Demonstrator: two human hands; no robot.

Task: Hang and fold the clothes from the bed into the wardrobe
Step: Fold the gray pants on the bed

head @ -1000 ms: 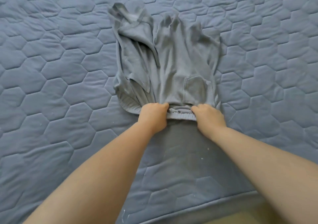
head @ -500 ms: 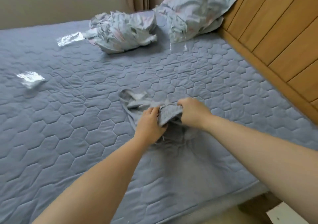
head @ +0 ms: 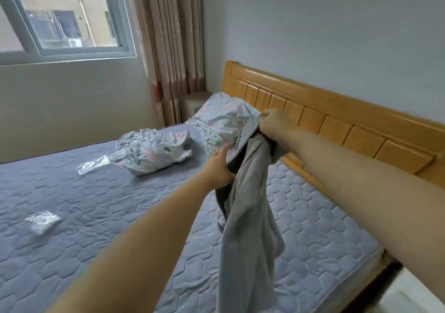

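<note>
Change noted: half a second ago the grey garment (head: 248, 216) lay bunched low on the bed (head: 96, 204) between your hands. It is now raised above the quilted cover and hangs down toward 6 o'clock, running out of the bottom edge. Whether its lower end clears the bed cannot be told. Your view has also risen. The window (head: 67, 16) at 11 o'clock, the curtain (head: 168, 48) at 12 and the wooden headboard (head: 337, 125) at 2 o'clock are now in frame.

On the bed, two clear plastic bags lie at 9 o'clock (head: 42, 221) and 10 o'clock (head: 94, 164), well apart from the garment. A crumpled floral sheet (head: 156, 151) rests near centre, and a floral pillow (head: 221, 120) just beside it leans at the headboard.

Your left hand (head: 218, 168), its arm extended from 7 o'clock, grips the garment's upper edge with the fingers curled into the fabric. Your right hand (head: 277, 125) sits higher, at 1 o'clock of the left, with its arm entering from 4 o'clock. It is fisted around the garment's bunched top. A short span of cloth runs between both hands.
</note>
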